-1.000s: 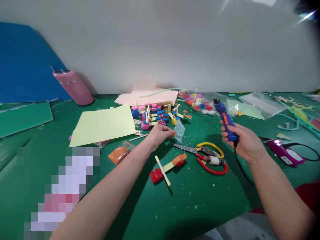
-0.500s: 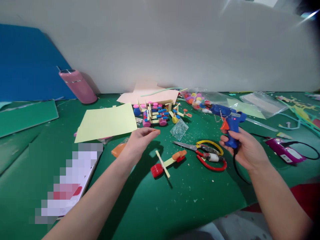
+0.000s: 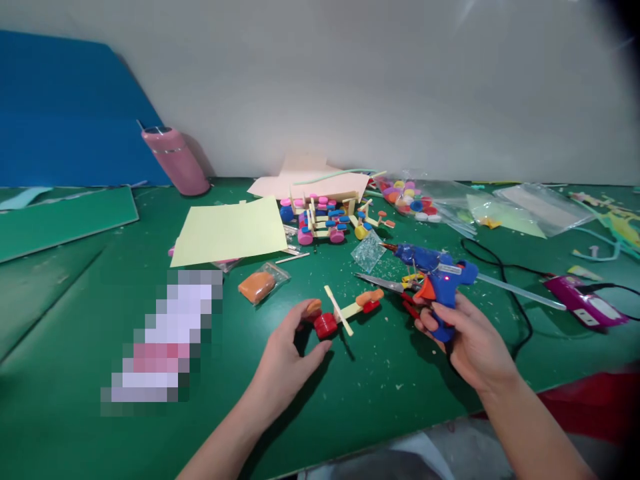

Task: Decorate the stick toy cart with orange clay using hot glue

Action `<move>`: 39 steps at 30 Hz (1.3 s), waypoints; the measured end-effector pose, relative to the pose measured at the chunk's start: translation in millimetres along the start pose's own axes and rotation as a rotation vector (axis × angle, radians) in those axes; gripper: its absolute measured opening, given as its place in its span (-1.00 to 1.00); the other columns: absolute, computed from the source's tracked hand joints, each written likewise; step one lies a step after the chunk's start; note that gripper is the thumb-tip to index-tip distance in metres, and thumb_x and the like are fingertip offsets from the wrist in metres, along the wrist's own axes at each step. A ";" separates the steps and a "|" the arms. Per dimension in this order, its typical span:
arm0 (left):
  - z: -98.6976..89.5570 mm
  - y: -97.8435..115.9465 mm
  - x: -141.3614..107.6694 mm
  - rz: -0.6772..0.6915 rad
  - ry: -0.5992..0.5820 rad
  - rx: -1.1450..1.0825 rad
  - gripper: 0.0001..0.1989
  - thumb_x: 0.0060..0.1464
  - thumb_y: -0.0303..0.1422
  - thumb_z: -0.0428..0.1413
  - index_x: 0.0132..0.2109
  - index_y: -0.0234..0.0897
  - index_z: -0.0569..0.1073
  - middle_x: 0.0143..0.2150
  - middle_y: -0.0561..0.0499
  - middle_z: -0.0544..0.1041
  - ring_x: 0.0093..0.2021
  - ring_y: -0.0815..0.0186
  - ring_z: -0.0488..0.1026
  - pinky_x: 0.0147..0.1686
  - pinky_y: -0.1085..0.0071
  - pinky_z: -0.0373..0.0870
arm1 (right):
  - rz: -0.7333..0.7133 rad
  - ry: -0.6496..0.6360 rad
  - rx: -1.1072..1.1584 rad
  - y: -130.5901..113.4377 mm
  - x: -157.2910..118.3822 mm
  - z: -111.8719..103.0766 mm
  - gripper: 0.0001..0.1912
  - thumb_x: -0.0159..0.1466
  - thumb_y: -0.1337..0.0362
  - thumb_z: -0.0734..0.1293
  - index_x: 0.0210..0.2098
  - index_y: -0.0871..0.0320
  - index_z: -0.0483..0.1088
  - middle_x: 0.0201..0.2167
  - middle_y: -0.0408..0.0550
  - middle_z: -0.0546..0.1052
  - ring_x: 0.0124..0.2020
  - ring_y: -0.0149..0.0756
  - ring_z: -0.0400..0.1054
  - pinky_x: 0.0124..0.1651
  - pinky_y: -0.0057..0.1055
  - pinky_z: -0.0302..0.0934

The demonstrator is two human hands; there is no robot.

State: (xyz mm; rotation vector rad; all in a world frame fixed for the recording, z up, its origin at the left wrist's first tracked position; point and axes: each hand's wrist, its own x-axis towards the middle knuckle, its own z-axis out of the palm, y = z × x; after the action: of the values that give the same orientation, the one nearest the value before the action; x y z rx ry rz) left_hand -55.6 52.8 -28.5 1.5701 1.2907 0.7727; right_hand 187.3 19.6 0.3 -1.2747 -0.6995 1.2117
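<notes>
My right hand (image 3: 475,340) is wrapped round the handle of a blue hot glue gun (image 3: 440,277), near its orange trigger. The copper nozzle points left, and a clear glue stick (image 3: 520,291) comes out at the back. My left hand (image 3: 287,353) has thumb and fingers apart around the red end of a small craft-stick model (image 3: 353,310); whether it touches is unclear. At a fingertip is something orange that I cannot make out. The model has a crosswise stick and an orange-and-red far end. Scissors (image 3: 380,283) lie partly behind the glue gun.
Several similar stick models (image 3: 325,223) stand behind, beside yellow paper (image 3: 230,230) and a bag of coloured buttons (image 3: 407,200). A packet of orange material (image 3: 260,283) lies at left. A pink tumbler (image 3: 177,163) leans against the wall. A purple device (image 3: 583,303) with cables sits right.
My left hand has come down and right to the model's red end, its fingers spreading. My right hand has brought the glue gun left and lower, over the scissors. The camera view has shifted slightly.
</notes>
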 end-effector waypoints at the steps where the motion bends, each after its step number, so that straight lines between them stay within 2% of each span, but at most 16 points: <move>1: 1.9 0.3 1.7 0.005 0.015 -0.004 -0.50 -0.11 -0.40 0.12 0.04 -0.27 0.23 -0.02 -0.12 0.44 -0.03 0.23 0.37 0.02 0.25 0.22 | -0.003 -0.004 -0.003 0.5 -1.3 0.8 -0.87 0.09 0.30 0.33 -0.33 0.14 0.36 -0.55 -0.18 0.38 -0.55 -0.46 0.20 -0.38 -0.45 0.19; 7: 5.6 -1.3 4.0 0.019 0.079 0.011 -0.50 -0.09 -0.42 0.08 0.06 -0.28 0.21 -0.17 -0.07 0.51 -0.13 0.27 0.43 -0.03 0.29 0.24 | -0.009 -0.033 -0.021 -0.1 -6.3 -0.9 -0.86 0.11 0.28 0.33 -0.31 0.13 0.35 -0.58 -0.20 0.35 -0.54 -0.44 0.20 -0.38 -0.43 0.18; 10: 7.6 -2.7 0.0 0.032 0.164 0.051 -0.51 -0.08 -0.41 0.08 0.05 -0.26 0.22 -0.20 -0.04 0.52 -0.16 0.28 0.44 -0.07 0.32 0.26 | -0.030 -0.049 -0.036 0.1 -8.8 -1.1 -0.85 0.14 0.25 0.31 -0.28 0.12 0.34 -0.59 -0.19 0.35 -0.53 -0.41 0.20 -0.38 -0.42 0.17; 13: 12.1 -2.1 -5.1 0.042 0.244 0.115 -0.51 -0.09 -0.39 0.09 0.04 -0.26 0.23 -0.23 -0.04 0.52 -0.18 0.26 0.45 -0.11 0.33 0.29 | -0.053 -0.058 -0.083 0.0 -12.4 0.6 -0.82 0.15 0.24 0.30 -0.25 0.12 0.34 -0.52 -0.14 0.41 -0.53 -0.40 0.20 -0.39 -0.41 0.15; 17: 15.9 -1.4 -14.2 0.057 0.276 0.204 -0.52 -0.06 -0.38 0.07 0.05 -0.23 0.21 -0.20 -0.05 0.52 -0.16 0.23 0.45 -0.13 0.32 0.30 | -0.065 -0.061 -0.128 0.1 -17.9 1.0 -0.83 0.15 0.23 0.29 -0.25 0.11 0.34 -0.35 -0.06 0.48 -0.54 -0.41 0.19 -0.40 -0.41 0.13; 24: 4.7 -12.6 -34.9 0.058 0.361 0.324 -0.52 -0.02 -0.32 0.06 0.08 -0.21 0.16 -0.19 -0.08 0.48 -0.15 0.17 0.44 -0.16 0.28 0.31 | -0.075 -0.039 -0.106 1.0 -21.7 -6.8 -0.85 0.17 0.24 0.29 -0.26 0.09 0.35 -0.35 -0.09 0.48 -0.55 -0.43 0.19 -0.40 -0.42 0.11; 27: 6.7 -11.8 -34.6 0.062 0.405 0.360 -0.49 -0.04 -0.31 0.07 0.09 -0.17 0.16 -0.24 -0.03 0.47 -0.21 0.16 0.44 -0.21 0.27 0.32 | -0.093 -0.036 -0.105 1.2 -22.0 -7.0 -0.86 0.16 0.24 0.30 -0.26 0.09 0.36 -0.29 -0.06 0.49 -0.55 -0.43 0.20 -0.41 -0.41 0.11; 29: 12.0 -8.2 -30.3 0.060 0.391 0.360 -0.47 -0.04 -0.31 0.07 0.10 -0.17 0.15 -0.29 -0.01 0.46 -0.25 0.16 0.44 -0.22 0.25 0.33 | -0.108 -0.045 -0.105 1.6 -23.2 -6.3 -0.85 0.17 0.25 0.29 -0.25 0.09 0.36 -0.25 -0.05 0.49 -0.54 -0.43 0.20 -0.40 -0.40 0.12; 32: 19.5 -2.6 -23.6 0.040 0.348 0.316 -0.42 -0.05 -0.32 0.08 0.13 -0.22 0.11 -0.31 -0.01 0.45 -0.27 0.17 0.42 -0.22 0.23 0.33 | -0.116 -0.051 -0.127 3.3 -26.6 -6.8 -0.82 0.18 0.25 0.28 -0.20 0.08 0.35 -0.19 -0.03 0.48 -0.54 -0.43 0.19 -0.40 -0.40 0.11; 35: 19.2 1.1 -24.5 0.018 0.368 0.206 -0.41 -0.11 -0.30 0.13 0.10 -0.25 0.18 -0.24 -0.05 0.43 -0.21 0.17 0.39 -0.15 0.22 0.30 | -0.099 -0.037 -0.152 6.9 -31.2 -10.5 -0.80 0.18 0.24 0.28 -0.18 0.07 0.34 -0.18 -0.04 0.47 -0.53 -0.43 0.18 -0.40 -0.41 0.11; 37: 14.2 4.5 -30.5 -0.044 0.407 0.017 -0.49 -0.12 -0.27 0.14 0.03 -0.24 0.29 -0.24 -0.05 0.43 -0.20 0.19 0.38 -0.14 0.25 0.30 | -0.084 -0.030 -0.157 10.1 -34.5 -13.5 -0.82 0.18 0.24 0.28 -0.20 0.07 0.34 -0.18 -0.06 0.47 -0.52 -0.44 0.18 -0.40 -0.43 0.11; 39: 7.9 10.4 -39.1 -0.181 0.400 -0.302 -0.60 -0.12 -0.24 0.14 -0.08 -0.21 0.39 -0.28 -0.02 0.46 -0.25 0.24 0.39 -0.20 0.31 0.32 | -0.074 -0.026 -0.161 13.2 -37.5 -15.4 -0.84 0.19 0.24 0.28 -0.21 0.07 0.34 -0.18 -0.07 0.46 -0.52 -0.45 0.18 -0.40 -0.44 0.11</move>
State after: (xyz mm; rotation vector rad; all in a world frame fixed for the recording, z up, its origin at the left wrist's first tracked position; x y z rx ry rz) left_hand -54.4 12.9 -18.4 1.0744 1.4939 1.1452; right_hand 187.2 -22.4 -7.5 -1.3555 -0.8698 1.1310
